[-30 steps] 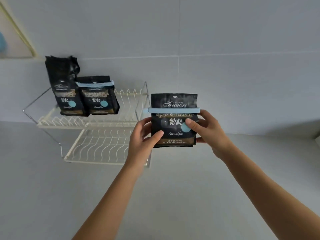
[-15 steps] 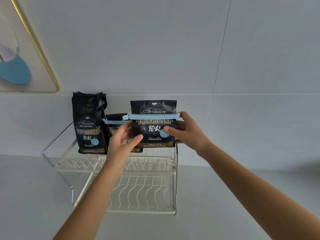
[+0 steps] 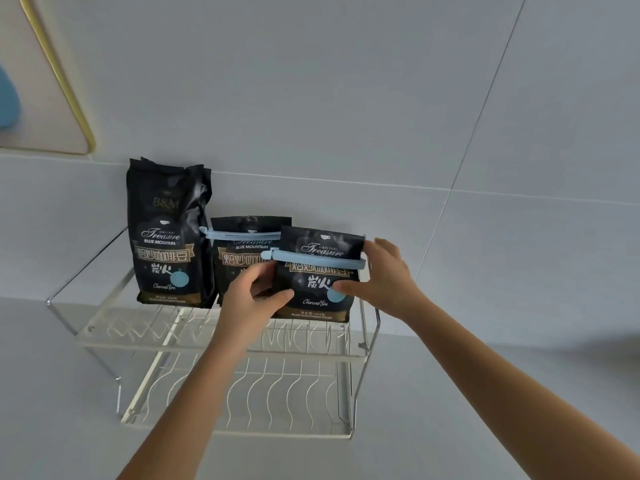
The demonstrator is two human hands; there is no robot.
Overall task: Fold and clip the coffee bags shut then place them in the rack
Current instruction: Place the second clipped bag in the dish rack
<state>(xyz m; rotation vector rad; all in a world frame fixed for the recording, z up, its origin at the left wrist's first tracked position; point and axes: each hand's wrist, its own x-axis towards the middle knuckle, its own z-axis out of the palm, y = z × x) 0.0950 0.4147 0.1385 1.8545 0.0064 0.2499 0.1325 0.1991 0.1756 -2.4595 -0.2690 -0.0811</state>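
Head view: the left grip and right grip both clasp the coffee bag by its sides, thumbs across its front. It is upright at the right end of the rack's upper tier, with a blue clip across its fold. Just left of it stands a second clipped bag, and at the left end a taller unclipped bag.

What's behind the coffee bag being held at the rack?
The middle clipped bag on the top tier of the rack. Its right side is covered by the held bag, its lower part by the left hand. Whether the bags touch cannot be told.
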